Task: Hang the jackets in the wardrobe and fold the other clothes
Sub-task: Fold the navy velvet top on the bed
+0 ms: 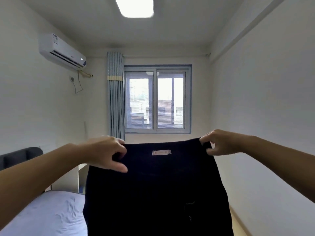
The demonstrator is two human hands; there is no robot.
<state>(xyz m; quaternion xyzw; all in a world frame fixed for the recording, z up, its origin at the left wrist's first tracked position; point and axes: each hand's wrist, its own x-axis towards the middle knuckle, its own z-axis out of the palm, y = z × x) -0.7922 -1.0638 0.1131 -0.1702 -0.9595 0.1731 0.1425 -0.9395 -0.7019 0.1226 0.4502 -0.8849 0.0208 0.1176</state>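
Garment count: one dark garment [156, 193], held up in the air in front of the person and hanging straight down past the bottom edge of the view. One small pale label [161, 152] sits at the middle of its top band. Two hands are in view. The left hand [109, 152] grips the top left corner, its fingers curled over the band and its thumb pressed to the cloth below. The right hand [219, 143] pinches the top right corner between its thumb and bent fingers. The band is pulled nearly taut and level between the two grips. Both bare forearms reach forward from the lower corners of the view and rise toward the middle, with the hands at about the same height and spread to the width of the garment. Room fittings, one of each: bed [42, 215] at lower left with a dark headboard [20, 155], window [156, 99] on the far wall, curtain [115, 99] drawn to its left, air conditioner [61, 51] on the left wall, and ceiling light [136, 5].
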